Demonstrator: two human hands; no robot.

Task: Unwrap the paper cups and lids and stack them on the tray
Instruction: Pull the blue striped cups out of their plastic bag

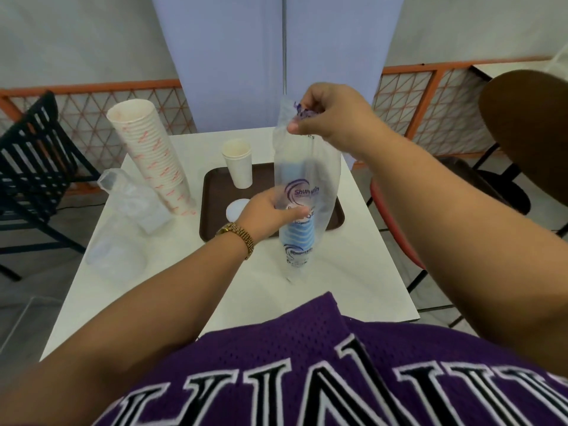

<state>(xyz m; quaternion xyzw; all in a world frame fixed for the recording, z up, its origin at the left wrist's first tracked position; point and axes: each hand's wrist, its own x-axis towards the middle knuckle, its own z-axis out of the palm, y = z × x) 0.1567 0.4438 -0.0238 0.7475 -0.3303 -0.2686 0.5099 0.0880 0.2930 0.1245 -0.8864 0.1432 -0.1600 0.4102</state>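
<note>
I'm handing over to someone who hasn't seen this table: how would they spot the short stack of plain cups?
Find the dark brown tray in the middle of the white table. At its far left corner stands the short stack of plain cups, upright and unwrapped. Unlike the tall leaning stack with red print off the tray to the left, it is unprinted white and only a few cups high.

A tall translucent plastic sleeve [302,192] printed in purple stands upright on the white worktop [353,272], with blue-striped cups [296,236] nested in its lower part. On the brown tray [333,210] behind it stand a short stack of plain white cups [238,162] and a white lid [236,209]. A long stack of red-patterned cups [153,158] leans left of the tray.
</note>
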